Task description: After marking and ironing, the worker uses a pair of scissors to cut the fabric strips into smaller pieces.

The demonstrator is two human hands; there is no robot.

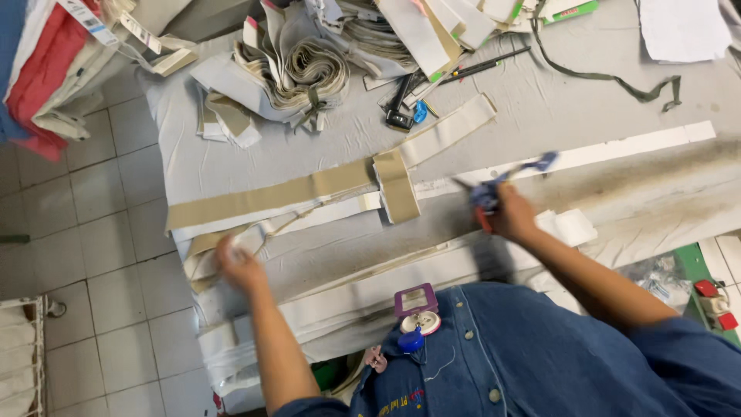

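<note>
My left hand (241,262) rests on the end of a white fabric strip (255,235) at the table's left front edge, fingers closed around it; the hand is blurred. My right hand (509,212) grips a pair of scissors with blue and red handles (494,189), blades pointing left over the grey cloth. Long tan fabric strips (270,197) and a short tan piece (397,185) lie between my hands. A long white strip (617,150) runs off to the right.
The grey-covered table (525,100) holds rolled webbing bundles (309,73), paper tags, pens (482,66) and an olive strap (617,77) at the back. Stacked cloth (46,69) sits at far left over tiled floor. A green machine part (706,293) stands at right.
</note>
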